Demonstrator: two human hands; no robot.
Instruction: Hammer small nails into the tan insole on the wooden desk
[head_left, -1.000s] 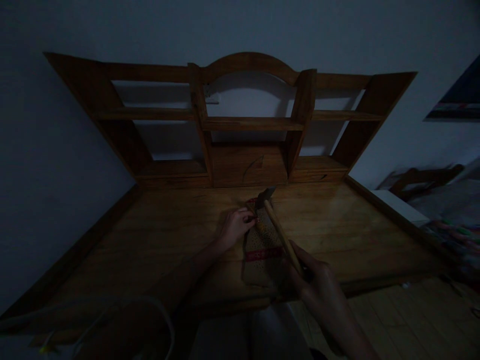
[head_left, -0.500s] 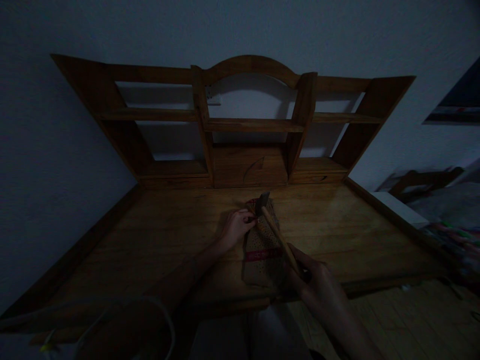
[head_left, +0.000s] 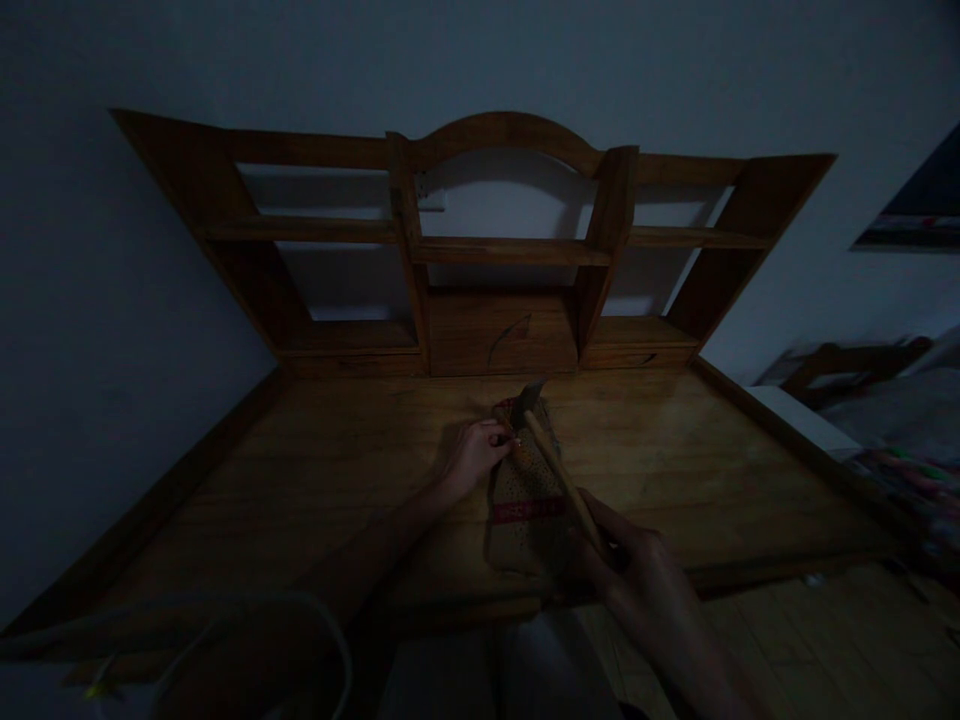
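Note:
My right hand [head_left: 630, 570] is closed round the wooden handle of a hammer [head_left: 559, 470], whose dark metal head [head_left: 529, 395] points away from me over the far end of a brown dotted piece with a red band [head_left: 525, 500]. That piece lies flat on the wooden desk [head_left: 337, 470]. My left hand [head_left: 476, 452] rests on the piece's upper left edge, fingers pinched together near the hammer head. What the fingers pinch is too small and dark to make out.
A wooden hutch with shelves [head_left: 495, 250] stands at the back of the desk against the wall. A white cable [head_left: 247, 610] loops at the lower left. A chair [head_left: 847, 360] and patterned cloth [head_left: 907, 470] are at the right.
The hammer head dipped toward the piece half a second ago and has come up slightly again. My left hand has stayed in place.

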